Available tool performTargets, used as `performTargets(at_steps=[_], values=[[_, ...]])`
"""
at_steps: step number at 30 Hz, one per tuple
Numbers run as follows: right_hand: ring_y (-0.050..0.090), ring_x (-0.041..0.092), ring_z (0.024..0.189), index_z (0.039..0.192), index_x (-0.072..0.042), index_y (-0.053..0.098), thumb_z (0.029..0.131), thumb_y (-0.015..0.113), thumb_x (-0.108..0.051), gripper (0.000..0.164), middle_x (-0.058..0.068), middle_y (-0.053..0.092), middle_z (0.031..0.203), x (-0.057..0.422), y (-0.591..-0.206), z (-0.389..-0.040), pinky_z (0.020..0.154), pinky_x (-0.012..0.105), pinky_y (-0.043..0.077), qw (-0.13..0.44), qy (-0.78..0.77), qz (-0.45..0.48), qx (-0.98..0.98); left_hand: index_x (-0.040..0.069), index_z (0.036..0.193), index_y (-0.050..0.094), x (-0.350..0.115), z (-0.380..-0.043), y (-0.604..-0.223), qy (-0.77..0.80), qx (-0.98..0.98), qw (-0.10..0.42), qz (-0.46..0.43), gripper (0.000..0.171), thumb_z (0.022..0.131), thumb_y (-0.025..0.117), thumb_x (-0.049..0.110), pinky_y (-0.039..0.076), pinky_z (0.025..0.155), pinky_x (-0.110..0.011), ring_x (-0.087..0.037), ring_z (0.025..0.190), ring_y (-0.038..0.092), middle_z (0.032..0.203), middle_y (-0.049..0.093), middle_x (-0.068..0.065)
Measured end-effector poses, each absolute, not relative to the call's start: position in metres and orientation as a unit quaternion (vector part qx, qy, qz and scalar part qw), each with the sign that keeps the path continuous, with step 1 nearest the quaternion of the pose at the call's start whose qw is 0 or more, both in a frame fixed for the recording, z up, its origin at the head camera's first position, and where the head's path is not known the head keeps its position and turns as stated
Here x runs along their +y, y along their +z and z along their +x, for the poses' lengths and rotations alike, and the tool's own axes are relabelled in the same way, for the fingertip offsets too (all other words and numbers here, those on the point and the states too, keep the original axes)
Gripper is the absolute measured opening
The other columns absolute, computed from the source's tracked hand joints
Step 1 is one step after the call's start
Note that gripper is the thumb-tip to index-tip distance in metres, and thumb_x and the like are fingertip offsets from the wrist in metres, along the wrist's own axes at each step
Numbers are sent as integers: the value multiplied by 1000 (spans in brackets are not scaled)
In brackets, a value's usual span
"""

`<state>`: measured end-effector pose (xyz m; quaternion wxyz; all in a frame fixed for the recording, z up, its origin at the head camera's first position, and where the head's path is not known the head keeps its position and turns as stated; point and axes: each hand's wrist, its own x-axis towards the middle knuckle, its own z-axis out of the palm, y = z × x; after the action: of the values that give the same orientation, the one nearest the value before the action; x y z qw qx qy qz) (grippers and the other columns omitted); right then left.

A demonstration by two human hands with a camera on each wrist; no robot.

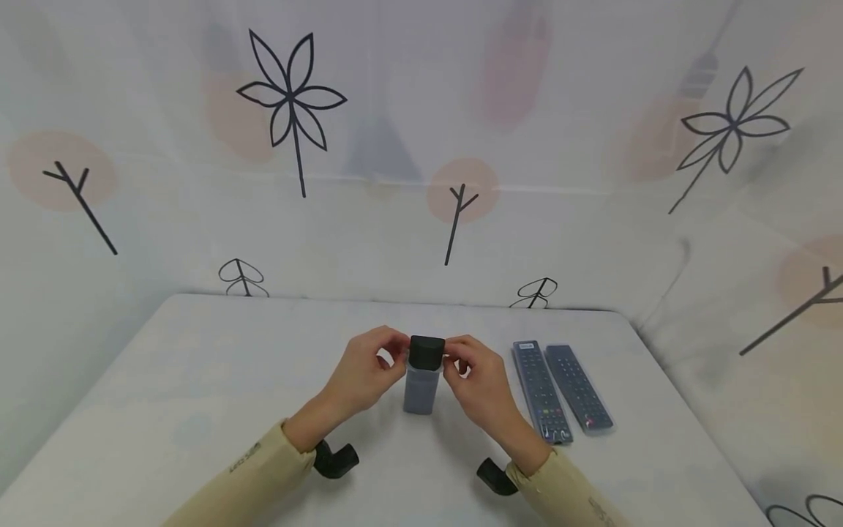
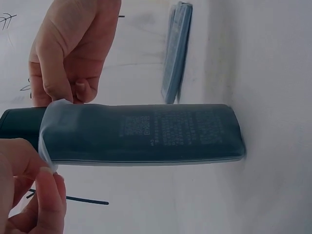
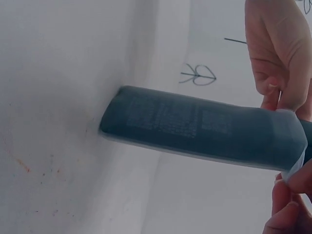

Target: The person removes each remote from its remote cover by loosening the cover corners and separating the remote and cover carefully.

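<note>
A dark remote control (image 1: 426, 353) stands upright on the table, inside a translucent plastic sleeve (image 1: 420, 394). Its bare black end sticks out above the sleeve's open rim. Printed text on the remote shows faintly through the sleeve in both wrist views. At the left side of the rim, my left hand (image 1: 364, 369) pinches the sleeve's edge between thumb and fingers. My right hand (image 1: 481, 380) pinches the opposite edge. In the left wrist view, the sleeve's mouth (image 2: 51, 131) is pulled around the remote, its film bunched near the fingertips.
Two more remotes lie side by side on the right of the table: a longer one (image 1: 543, 391) and a shorter one (image 1: 579, 388), both apparently in clear covers. A white patterned backdrop (image 1: 369, 234) rises behind the white table (image 1: 230, 366). Black wrist mounts (image 1: 337, 461) project below the forearms.
</note>
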<state>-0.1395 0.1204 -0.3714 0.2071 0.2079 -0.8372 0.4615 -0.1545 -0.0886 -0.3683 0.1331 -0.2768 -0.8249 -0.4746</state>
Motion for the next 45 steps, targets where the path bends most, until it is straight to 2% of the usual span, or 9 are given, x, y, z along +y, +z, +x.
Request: performTargets(at_steps=[6, 17, 21, 28, 35, 45], values=[[54, 12, 73, 98, -3, 76, 82, 68, 14, 25, -2, 68, 92, 122, -371, -141, 61, 35, 51, 195, 456, 207, -843, 8, 104, 69, -89, -155, -368, -476, -822, 137, -281, 22, 85, 66, -4, 54, 61, -24, -13, 78, 59, 89, 66, -3], [59, 9, 73, 94, -6, 76, 80, 68, 15, 26, -4, 68, 88, 121, -377, -143, 63, 27, 52, 191, 450, 208, -847, 9, 103, 69, -89, -156, -374, -470, -826, 130, -282, 23, 84, 66, -4, 53, 61, -24, -11, 78, 59, 88, 65, 1], [61, 11, 76, 95, -6, 75, 81, 67, 14, 25, -4, 67, 88, 120, -379, -141, 66, 29, 53, 171, 456, 195, -851, 9, 103, 69, -90, -155, -376, -467, -830, 120, -280, 23, 84, 66, -3, 53, 63, -25, -12, 78, 58, 88, 64, 0], [64, 18, 83, 98, -8, 73, 85, 68, 10, 22, -3, 67, 91, 120, -391, -142, 73, 29, 55, 115, 461, 161, -865, 11, 101, 69, -91, -157, -389, -462, -844, 80, -261, 23, 85, 65, -4, 53, 64, -25, -11, 78, 58, 86, 62, 6], [65, 18, 86, 97, -8, 73, 84, 68, 12, 25, -2, 68, 91, 120, -395, -142, 72, 31, 56, 113, 455, 162, -869, 11, 99, 69, -91, -161, -395, -462, -843, 77, -263, 22, 84, 66, -4, 51, 63, -26, -12, 77, 59, 84, 62, 8], [64, 17, 87, 92, -10, 72, 84, 68, 11, 23, -1, 69, 92, 121, -401, -142, 74, 32, 56, 73, 454, 144, -876, 12, 96, 66, -91, -161, -407, -448, -850, 65, -269, 21, 82, 66, -5, 52, 64, -26, -13, 77, 58, 84, 61, 6]])
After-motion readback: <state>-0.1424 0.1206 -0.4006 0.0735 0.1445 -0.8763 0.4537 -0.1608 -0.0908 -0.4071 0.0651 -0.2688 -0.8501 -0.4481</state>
